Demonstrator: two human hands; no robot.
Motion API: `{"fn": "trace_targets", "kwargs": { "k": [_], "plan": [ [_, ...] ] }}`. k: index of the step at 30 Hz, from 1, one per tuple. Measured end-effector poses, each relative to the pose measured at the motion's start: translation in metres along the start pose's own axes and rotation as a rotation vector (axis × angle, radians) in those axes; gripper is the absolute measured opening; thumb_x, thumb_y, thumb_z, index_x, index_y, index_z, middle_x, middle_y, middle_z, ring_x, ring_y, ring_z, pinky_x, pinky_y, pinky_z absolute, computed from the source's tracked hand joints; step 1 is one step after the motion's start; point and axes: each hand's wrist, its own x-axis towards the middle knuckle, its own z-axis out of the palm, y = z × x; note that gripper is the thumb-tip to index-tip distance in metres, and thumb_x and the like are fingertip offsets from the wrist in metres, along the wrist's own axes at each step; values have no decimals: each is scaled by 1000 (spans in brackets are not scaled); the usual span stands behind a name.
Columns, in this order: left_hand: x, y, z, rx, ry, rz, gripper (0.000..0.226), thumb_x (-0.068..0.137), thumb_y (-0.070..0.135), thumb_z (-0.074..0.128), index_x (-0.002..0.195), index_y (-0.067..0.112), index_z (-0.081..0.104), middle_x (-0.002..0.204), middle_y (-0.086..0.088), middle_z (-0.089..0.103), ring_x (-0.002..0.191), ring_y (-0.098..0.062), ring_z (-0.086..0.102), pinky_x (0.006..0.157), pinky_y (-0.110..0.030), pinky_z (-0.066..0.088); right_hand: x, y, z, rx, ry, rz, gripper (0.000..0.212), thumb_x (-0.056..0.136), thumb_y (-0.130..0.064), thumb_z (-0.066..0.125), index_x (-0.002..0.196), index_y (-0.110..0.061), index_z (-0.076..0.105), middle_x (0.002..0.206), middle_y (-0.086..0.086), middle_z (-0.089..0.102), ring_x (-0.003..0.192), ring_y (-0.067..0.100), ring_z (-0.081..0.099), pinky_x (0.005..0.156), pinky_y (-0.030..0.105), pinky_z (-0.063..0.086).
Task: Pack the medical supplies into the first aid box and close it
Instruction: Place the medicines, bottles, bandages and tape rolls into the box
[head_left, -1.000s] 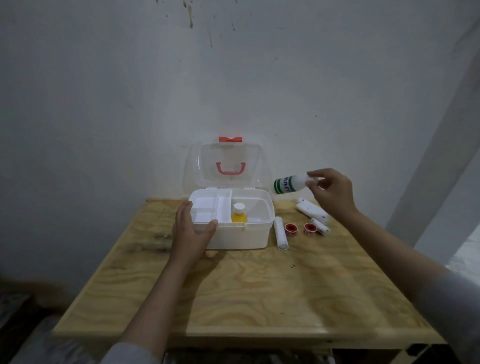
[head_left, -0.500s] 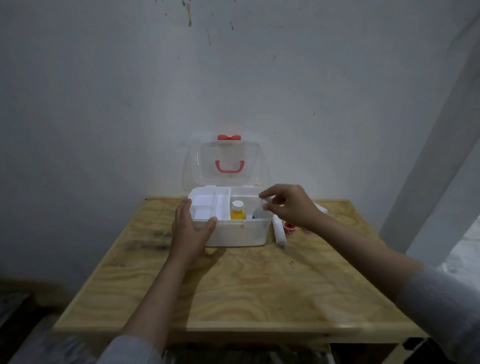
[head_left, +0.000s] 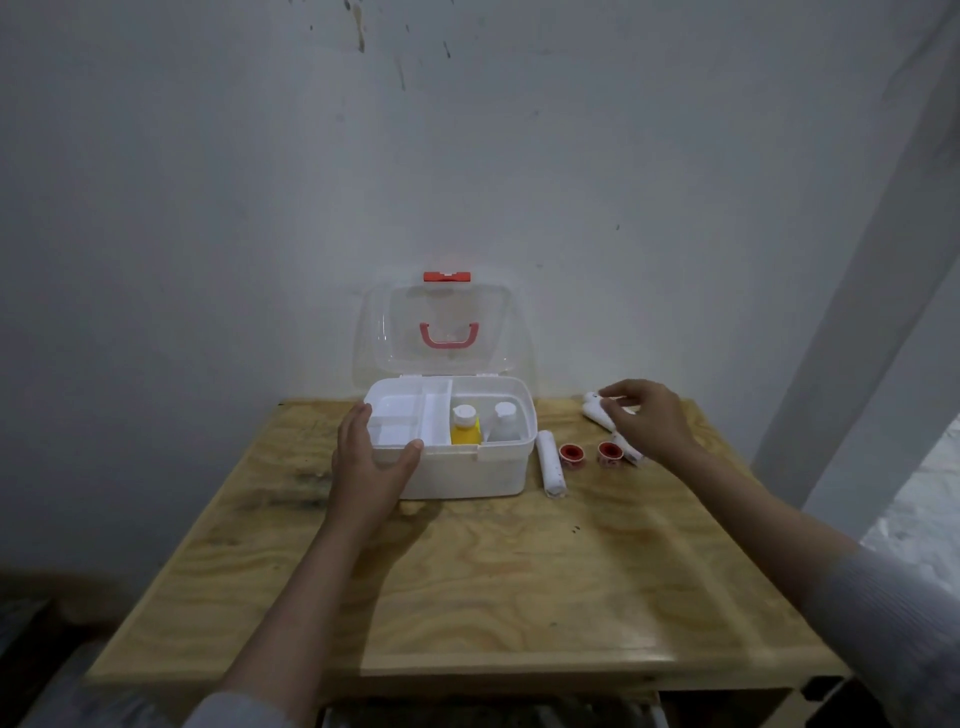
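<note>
The white first aid box (head_left: 467, 475) stands open at the back of the wooden table, its clear lid (head_left: 441, 327) upright. Inside its right compartment stand a yellow bottle (head_left: 465, 427) and a white bottle (head_left: 501, 422). My left hand (head_left: 369, 462) grips the box's front left corner. My right hand (head_left: 647, 418) hovers over a white bandage roll (head_left: 597, 410) at the back right, fingers spread and touching it. Another bandage roll (head_left: 550, 464) lies beside the box. Two red tape rolls (head_left: 571, 453) (head_left: 609, 452) sit between them, and one more roll (head_left: 629, 453) pokes out under my right hand.
The wooden table (head_left: 493, 587) stands against a white wall. A white post (head_left: 852, 332) slants up on the right. The box's left tray compartments hold nothing.
My right hand carried the white bottle into the box, released it there, then moved right to the bandage roll. My left hand stayed on the box.
</note>
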Motion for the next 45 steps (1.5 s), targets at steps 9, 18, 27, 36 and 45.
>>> {"fn": "trace_targets", "kwargs": {
  "k": [9,18,27,36,45],
  "plan": [
    [0,1,2,27,19,-8,78,80,45,67,143,28,24,152,2,24,135,-23,30,100,-45,41,23,63,-3,-66,-195,301,38,78,-26,69,115,-20,64,131,7,59,116,26,55,94,36,45],
    [0,3,1,16,24,-23,77,80,42,68,143,28,25,152,1,25,134,-24,32,100,-48,44,44,72,13,-158,-235,402,29,72,-26,73,101,-24,71,118,9,65,84,17,57,70,27,46],
    [-2,6,0,-5,20,-25,78,80,41,69,143,28,24,151,1,27,133,-23,33,98,-46,44,42,65,15,-190,-153,314,28,72,-16,69,99,-15,72,109,13,68,73,16,56,57,24,41],
    [-2,2,2,-4,24,-7,79,80,44,68,143,28,24,152,2,24,135,-22,30,99,-45,42,34,-7,-38,-46,-38,-48,21,73,-18,75,94,-20,73,96,5,67,68,15,59,61,24,44],
    [1,-3,3,-5,30,0,79,78,47,69,141,32,23,150,5,26,133,-22,32,98,-44,43,44,-85,-36,-203,-423,-328,12,74,-10,68,83,-18,72,81,-8,59,61,6,51,55,15,39]
  ]
}}
